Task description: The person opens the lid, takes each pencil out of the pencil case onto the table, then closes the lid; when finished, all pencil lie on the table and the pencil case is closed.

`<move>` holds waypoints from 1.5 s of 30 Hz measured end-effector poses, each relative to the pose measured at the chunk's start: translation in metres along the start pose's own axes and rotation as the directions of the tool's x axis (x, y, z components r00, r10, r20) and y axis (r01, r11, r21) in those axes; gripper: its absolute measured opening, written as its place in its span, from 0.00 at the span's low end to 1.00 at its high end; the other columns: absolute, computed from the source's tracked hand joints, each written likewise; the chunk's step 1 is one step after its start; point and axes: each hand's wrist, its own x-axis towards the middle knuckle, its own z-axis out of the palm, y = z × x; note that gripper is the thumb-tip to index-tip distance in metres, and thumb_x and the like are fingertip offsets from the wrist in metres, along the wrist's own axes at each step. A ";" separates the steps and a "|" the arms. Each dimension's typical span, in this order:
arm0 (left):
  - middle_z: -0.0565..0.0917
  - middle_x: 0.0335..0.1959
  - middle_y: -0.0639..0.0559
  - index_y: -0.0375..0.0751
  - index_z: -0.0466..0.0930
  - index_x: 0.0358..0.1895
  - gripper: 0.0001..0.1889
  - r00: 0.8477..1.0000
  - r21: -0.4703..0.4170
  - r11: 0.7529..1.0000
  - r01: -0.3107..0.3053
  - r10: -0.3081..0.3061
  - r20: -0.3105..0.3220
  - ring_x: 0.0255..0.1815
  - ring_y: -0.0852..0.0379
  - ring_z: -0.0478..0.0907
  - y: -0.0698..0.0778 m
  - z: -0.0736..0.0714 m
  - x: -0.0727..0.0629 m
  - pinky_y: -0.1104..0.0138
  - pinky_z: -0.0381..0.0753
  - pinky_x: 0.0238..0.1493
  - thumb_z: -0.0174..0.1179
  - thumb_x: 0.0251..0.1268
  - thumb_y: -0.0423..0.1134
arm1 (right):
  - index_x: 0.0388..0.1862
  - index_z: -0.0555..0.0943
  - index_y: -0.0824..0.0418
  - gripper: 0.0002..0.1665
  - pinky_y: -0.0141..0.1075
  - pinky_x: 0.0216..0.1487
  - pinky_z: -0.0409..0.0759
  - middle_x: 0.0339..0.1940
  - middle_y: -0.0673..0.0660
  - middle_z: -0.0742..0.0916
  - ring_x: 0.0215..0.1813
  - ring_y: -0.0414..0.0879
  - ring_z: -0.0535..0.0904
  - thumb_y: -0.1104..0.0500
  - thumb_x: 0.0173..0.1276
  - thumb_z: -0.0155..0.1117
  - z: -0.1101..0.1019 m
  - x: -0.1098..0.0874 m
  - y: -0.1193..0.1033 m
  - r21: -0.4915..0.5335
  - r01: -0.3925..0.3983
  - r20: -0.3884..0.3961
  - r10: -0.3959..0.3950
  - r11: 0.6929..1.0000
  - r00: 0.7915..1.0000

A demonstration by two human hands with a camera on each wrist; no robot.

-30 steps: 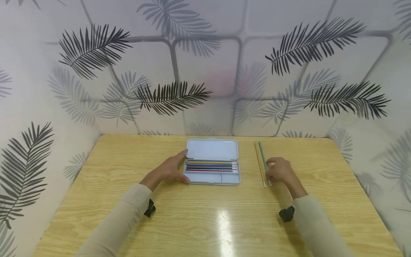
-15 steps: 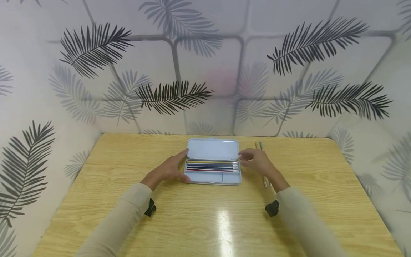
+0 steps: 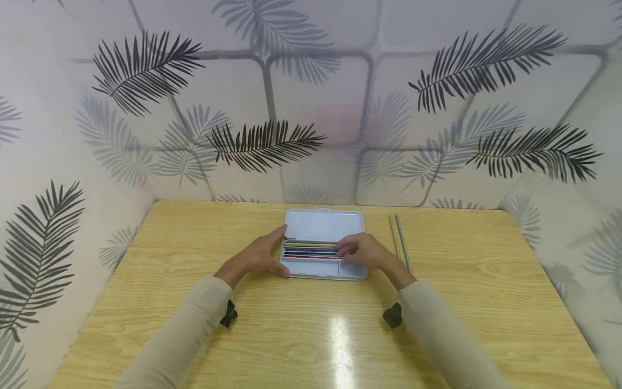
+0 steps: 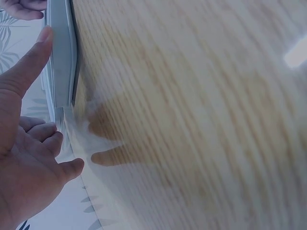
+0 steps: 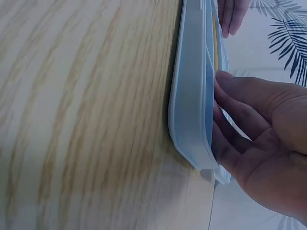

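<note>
A light blue pencil case (image 3: 323, 224) lies with its lid folded back. Several pencils (image 3: 311, 251), yellow, dark and red, rest side by side in its long rear compartment. At the case's left end is my left hand (image 3: 257, 256), its thumb (image 4: 36, 60) stretched against the front corner and its fingers near the hinge side. My right hand (image 3: 364, 251) reaches over the right end, fingers bent down into the case at the pencils' ends. The case wall hides the right fingertips (image 5: 259, 134) in the right wrist view, so whether they pinch a pencil does not show.
Right of the case, a yellow pencil (image 3: 394, 235) and a teal pencil (image 3: 403, 243) lie nearly parallel on the wooden table (image 3: 291, 335). Behind the table's far edge stands a leaf-patterned wall (image 3: 330, 173).
My right hand has let go of the teal pencil on the table and moved left to the pencils in the case. My left hand has stayed at the case's left end.
</note>
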 end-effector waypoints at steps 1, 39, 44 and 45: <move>0.47 0.78 0.47 0.45 0.38 0.77 0.67 1.000 0.002 1.000 0.003 -0.003 0.000 0.78 0.47 0.45 0.000 0.000 0.000 0.53 0.49 0.77 0.77 0.35 0.54 | 0.48 0.81 0.68 0.18 0.37 0.49 0.83 0.41 0.61 0.89 0.43 0.48 0.84 0.69 0.57 0.67 0.001 0.000 -0.001 -0.012 0.007 0.003 -0.007 1.000 1.000; 0.48 0.78 0.46 0.44 0.41 0.77 0.65 1.000 0.030 0.999 0.011 -0.011 -0.006 0.78 0.46 0.47 0.005 0.001 0.001 0.53 0.50 0.77 0.77 0.36 0.52 | 0.47 0.83 0.60 0.17 0.37 0.45 0.78 0.36 0.55 0.85 0.40 0.44 0.77 0.72 0.62 0.58 0.003 0.003 -0.004 -0.136 0.082 -0.039 -0.088 0.987 0.995; 0.48 0.78 0.46 0.44 0.41 0.77 0.65 1.000 0.031 0.999 0.009 -0.009 -0.011 0.78 0.46 0.47 0.004 0.001 0.000 0.53 0.50 0.77 0.77 0.37 0.52 | 0.49 0.81 0.60 0.16 0.40 0.42 0.81 0.37 0.58 0.83 0.43 0.51 0.81 0.69 0.63 0.59 -0.009 -0.006 -0.002 -0.085 0.074 -0.153 -0.086 0.994 0.984; 0.48 0.78 0.46 0.44 0.40 0.77 0.65 1.000 0.033 0.999 0.004 -0.004 -0.011 0.78 0.45 0.47 0.004 0.001 0.000 0.53 0.50 0.77 0.77 0.37 0.52 | 0.50 0.80 0.61 0.16 0.40 0.40 0.82 0.37 0.59 0.83 0.44 0.52 0.81 0.69 0.63 0.58 -0.012 -0.008 0.000 -0.062 0.063 -0.168 -0.073 0.996 0.983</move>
